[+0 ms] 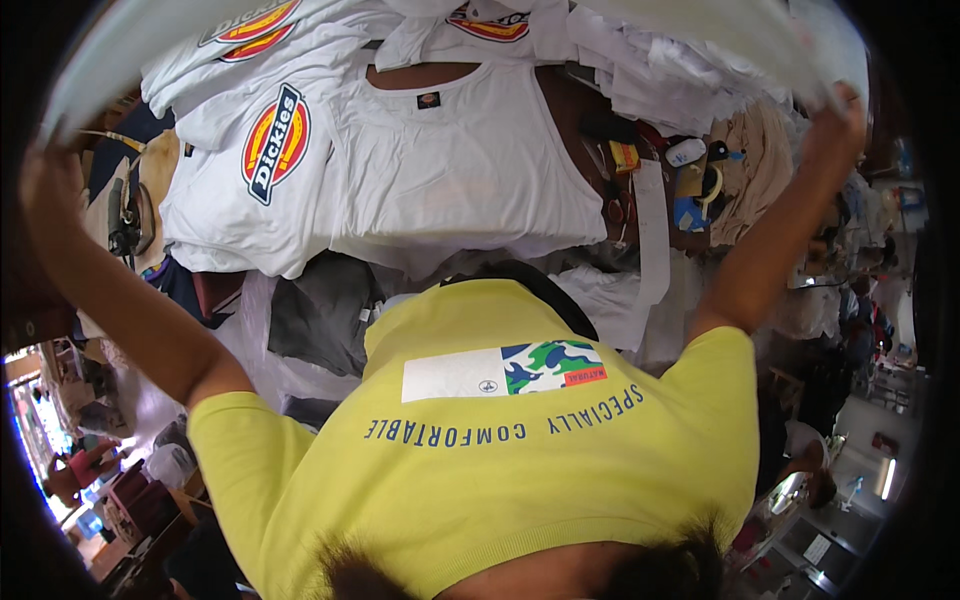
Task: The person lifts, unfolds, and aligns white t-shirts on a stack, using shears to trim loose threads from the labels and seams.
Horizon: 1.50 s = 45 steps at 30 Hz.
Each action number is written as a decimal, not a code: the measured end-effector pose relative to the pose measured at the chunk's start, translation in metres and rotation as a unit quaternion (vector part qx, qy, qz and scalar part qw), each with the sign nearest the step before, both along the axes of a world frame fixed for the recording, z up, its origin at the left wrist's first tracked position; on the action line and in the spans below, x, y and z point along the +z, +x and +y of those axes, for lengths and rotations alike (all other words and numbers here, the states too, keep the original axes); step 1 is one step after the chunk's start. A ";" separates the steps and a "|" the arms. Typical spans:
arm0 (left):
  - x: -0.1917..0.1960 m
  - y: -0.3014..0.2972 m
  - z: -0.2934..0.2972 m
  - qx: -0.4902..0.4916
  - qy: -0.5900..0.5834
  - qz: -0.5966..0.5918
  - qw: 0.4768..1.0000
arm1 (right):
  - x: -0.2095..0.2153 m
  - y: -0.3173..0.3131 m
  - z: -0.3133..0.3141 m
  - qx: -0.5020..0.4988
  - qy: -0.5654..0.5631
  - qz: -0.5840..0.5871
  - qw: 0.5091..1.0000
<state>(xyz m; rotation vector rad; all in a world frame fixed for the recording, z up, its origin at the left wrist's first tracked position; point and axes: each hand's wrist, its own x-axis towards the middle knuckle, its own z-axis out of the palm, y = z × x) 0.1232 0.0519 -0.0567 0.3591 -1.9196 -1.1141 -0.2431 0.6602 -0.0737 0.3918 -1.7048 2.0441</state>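
Observation:
A white cloth (740, 40), probably a garment, is stretched wide between my raised hands and blurred along the top of the view. My left hand (50, 175) grips its edge at the far left. At the upper right, my right hand (838, 125) is closed on the other end. Below the cloth, a white tank top (450, 180) lies spread on the brown table (570, 110), neckline at the far side. Left of it lies a white shirt (215, 215) with a red, yellow and dark blue print. Neither hand touches these two.
White garments (650, 70) are heaped at the back right. Nearby lie scissors (617, 210), a small yellow-and-red box (625, 156), a tape roll (711, 186), a long paper strip (653, 235) and beige cloth (755, 150). Grey fabric (322, 312) sits before the table. Another person (75, 472) is far left.

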 end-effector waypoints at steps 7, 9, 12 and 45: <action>-0.305 0.028 0.026 -0.058 0.386 -0.125 0.912 | -0.303 0.110 -0.024 0.092 0.146 -0.296 0.939; -0.367 0.045 0.040 -0.045 0.439 -0.142 0.886 | -0.338 0.140 -0.031 0.088 0.120 -0.363 0.920; -0.361 0.049 0.072 -0.077 0.497 -0.076 0.861 | -0.359 0.163 -0.021 0.109 0.173 -0.343 0.917; -0.364 0.080 0.090 0.007 0.505 -0.016 0.863 | -0.415 0.195 0.005 0.061 -0.122 -0.421 0.897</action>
